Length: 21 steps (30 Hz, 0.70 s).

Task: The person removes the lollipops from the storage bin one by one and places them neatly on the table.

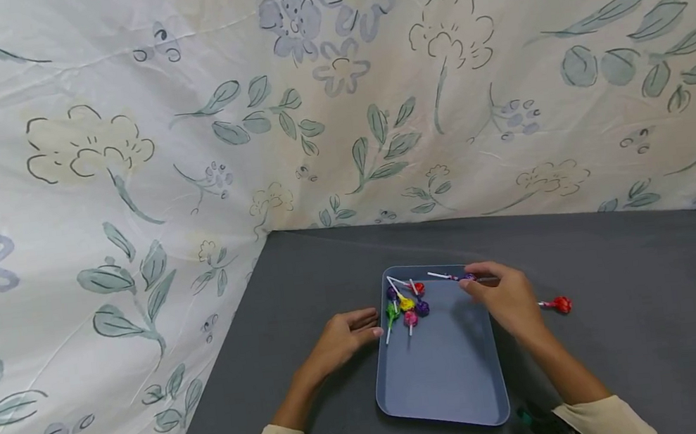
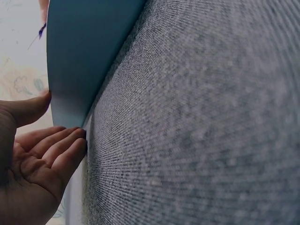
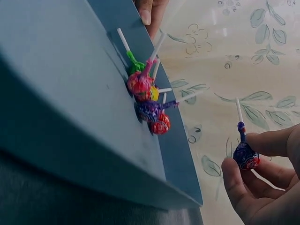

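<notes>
My right hand (image 1: pixel 504 297) pinches a dark purple lollipop (image 3: pixel 246 155) by its wrapped head, above the far right corner of a blue-grey tray (image 1: pixel 442 384); its white stick points left in the head view. My left hand (image 1: pixel 347 341) is at the tray's left side with fingers extended, thumb and fingertips right at the tray wall in the left wrist view. Inside the tray's far left part lies a cluster of lollipops: a green one (image 1: pixel 393 313), a yellow one (image 1: pixel 406 303), a pink one (image 1: pixel 410 318), a red one (image 1: pixel 418 287) and purple ones (image 1: pixel 422 307).
A red lollipop (image 1: pixel 562 305) lies on the dark grey cloth (image 1: pixel 640 328) to the right of the tray, partly behind my right wrist. A floral curtain (image 1: pixel 336 105) hangs behind the table and along its left side.
</notes>
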Tool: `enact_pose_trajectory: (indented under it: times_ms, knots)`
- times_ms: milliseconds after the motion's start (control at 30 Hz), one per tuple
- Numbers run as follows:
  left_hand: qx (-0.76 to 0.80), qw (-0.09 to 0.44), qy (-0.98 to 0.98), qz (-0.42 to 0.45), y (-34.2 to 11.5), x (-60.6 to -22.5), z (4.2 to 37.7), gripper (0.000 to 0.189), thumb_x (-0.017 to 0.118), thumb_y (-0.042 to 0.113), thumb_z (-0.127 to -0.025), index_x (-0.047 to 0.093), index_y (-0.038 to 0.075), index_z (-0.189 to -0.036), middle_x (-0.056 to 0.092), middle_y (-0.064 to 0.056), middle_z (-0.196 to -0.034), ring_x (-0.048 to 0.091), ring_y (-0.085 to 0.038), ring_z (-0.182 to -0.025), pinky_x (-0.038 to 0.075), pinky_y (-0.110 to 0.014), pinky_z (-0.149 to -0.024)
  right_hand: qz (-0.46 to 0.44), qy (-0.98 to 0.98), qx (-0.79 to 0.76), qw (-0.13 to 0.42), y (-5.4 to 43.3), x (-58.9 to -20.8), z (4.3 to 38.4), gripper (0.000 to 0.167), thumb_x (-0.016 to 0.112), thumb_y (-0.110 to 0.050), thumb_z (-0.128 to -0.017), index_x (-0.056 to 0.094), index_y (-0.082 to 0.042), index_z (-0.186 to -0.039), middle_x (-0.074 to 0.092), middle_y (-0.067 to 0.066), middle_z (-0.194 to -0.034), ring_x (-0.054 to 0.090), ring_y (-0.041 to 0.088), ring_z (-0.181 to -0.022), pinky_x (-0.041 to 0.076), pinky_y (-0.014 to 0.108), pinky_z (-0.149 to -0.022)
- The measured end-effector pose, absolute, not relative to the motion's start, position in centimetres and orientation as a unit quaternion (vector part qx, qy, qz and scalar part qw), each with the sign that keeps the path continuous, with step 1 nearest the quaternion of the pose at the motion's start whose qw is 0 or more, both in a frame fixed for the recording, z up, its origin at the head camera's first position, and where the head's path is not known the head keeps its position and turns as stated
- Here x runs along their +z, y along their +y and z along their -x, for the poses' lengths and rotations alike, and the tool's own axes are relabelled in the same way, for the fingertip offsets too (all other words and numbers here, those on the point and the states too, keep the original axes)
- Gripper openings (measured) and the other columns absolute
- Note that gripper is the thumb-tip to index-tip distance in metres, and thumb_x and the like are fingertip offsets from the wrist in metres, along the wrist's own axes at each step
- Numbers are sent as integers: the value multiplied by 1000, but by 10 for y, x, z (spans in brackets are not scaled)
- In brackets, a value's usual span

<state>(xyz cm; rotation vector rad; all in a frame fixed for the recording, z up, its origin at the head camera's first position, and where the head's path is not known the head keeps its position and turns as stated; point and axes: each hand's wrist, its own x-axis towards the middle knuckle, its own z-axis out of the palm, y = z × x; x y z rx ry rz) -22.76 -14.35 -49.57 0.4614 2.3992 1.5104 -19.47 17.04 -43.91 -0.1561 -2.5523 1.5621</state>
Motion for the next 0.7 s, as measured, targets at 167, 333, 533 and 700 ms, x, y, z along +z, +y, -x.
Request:
enact_pose_trajectory:
  times_ms: [167,333,533,700]
  knots:
    - [515,135,831,-158,-143,-496,227,54,75,23,-101,60,-5,-146,63,-21,-147,64,-34,-134,54,-45,-109,46,-850,519,75,182,-440,188,42,73,-30,-103,69,-3,-136,72,22,-126,79,34,-98,60,18,-79]
    - [513,134,833,-158,-143,-495,227,54,75,23,-101,61,-4,-145,64,-20,-146,65,-34,-133,55,-44,-108,34,-840,534,91,192,-443,184,38,74,-24,-102,71,0,-132,73,22,-123,79,27,-94,57,13,-76]
    - [518,132,829,-161,-143,-494,227,54,75,23,-101,60,-6,-145,64,-21,-146,65,-35,-132,55,-44,-107,41,-856,507,90,203,-445,177,37,73,-28,-103,72,-3,-130,74,17,-120,74,11,-95,54,11,-78]
    - [521,132,827,-163,-143,-493,225,54,75,22,-101,60,-6,-145,64,-22,-146,65,-35,-132,56,-43,-107,44,-865,489,98,211,-447,173,38,75,-30,-101,73,-4,-129,74,16,-120,72,9,-95,54,12,-76]
